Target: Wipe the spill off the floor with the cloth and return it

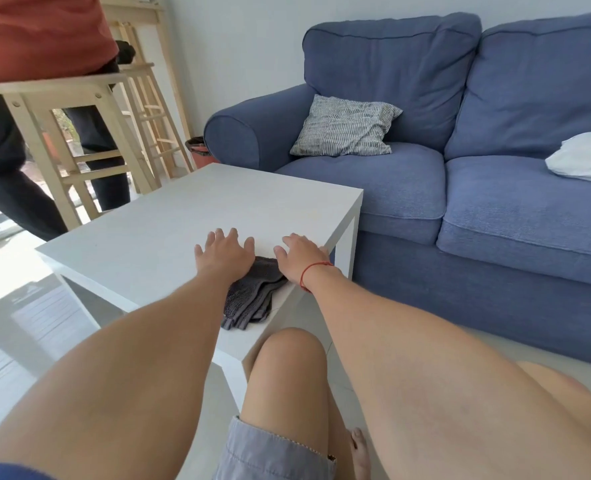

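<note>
The dark grey cloth (252, 292) is seen lying crumpled on the white table (148, 244) near its front edge, between the two wrists and behind the fingers, its length running toward the person. Both the left hand (225, 251) and right hand (301, 254) are spread flat, gripping nothing; which one touches the cloth cannot be told.

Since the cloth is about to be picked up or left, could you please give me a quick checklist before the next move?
1. Cloth lying on the white table: ok.
2. Left hand open, holding nothing: ok.
3. Right hand open, holding nothing: ok.
4. Spill visible on the floor: cannot tell.
5. Cloth fully supported, not hanging off the table edge: ok.
6. Other person by the stool keeping out of the way: cannot tell.
</note>
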Available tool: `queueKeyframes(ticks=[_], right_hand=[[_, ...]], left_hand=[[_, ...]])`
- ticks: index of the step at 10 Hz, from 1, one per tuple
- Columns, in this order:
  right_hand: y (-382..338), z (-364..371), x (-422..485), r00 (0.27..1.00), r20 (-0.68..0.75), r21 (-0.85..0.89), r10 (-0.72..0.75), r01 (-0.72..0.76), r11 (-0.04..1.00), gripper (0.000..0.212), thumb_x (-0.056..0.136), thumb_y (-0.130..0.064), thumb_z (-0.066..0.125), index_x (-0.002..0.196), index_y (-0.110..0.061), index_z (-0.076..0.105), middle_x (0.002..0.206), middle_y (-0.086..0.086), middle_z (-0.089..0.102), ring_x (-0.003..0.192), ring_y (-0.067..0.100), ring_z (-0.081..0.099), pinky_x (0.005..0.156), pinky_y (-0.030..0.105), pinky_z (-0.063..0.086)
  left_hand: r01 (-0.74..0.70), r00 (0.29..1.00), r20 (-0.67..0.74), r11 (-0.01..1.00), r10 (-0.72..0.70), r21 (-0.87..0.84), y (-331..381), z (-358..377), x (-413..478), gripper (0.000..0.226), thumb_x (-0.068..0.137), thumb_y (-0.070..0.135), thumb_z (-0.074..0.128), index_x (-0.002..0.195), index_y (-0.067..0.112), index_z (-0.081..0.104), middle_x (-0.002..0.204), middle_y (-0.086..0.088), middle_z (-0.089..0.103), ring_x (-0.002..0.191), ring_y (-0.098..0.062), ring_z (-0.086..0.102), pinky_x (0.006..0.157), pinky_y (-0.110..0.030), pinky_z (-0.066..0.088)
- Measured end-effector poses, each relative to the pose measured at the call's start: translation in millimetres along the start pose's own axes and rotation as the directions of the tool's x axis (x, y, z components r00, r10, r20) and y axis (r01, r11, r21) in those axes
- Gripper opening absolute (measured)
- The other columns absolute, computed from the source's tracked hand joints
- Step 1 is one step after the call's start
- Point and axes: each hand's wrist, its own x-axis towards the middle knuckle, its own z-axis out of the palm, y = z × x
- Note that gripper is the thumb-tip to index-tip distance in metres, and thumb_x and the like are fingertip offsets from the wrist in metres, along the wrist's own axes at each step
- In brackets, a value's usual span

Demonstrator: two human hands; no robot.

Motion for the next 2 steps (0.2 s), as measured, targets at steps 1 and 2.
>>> queueKeyframes(ticks=[1,2], right_hand=[[10,3,2,0.999,0.033,0.009,-0.006,0.006,1.000,0.032,0.100,-0.034,0.030,0.099,-0.014,0.055,0.116,0.009,0.061,0.113,0.030,0.052,0.099,0.044,0.033],[13,-2,4,0.990,-0.139,0.302,0.019,0.024,0.953,0.033,0.099,-0.034,0.038,0.111,-0.015,0.061,0.123,0.008,0.062,0.120,0.027,0.051,0.109,0.046,0.030]], left_hand=[[-0.020,0.999,0.033,1.000,0.020,0.022,2,17,3,0.059,0.096,0.048,0.019,0.142,0.018,0.039,0.157,-0.011,0.025,0.147,-0.026,0.016,0.116,-0.051,0.017],[-0.007,1.000,0.008,0.999,0.006,0.031,3,32,1,0.060,0.096,0.049,0.017,0.147,0.022,0.033,0.160,-0.007,0.017,0.149,-0.024,0.010,0.118,-0.049,0.013]])
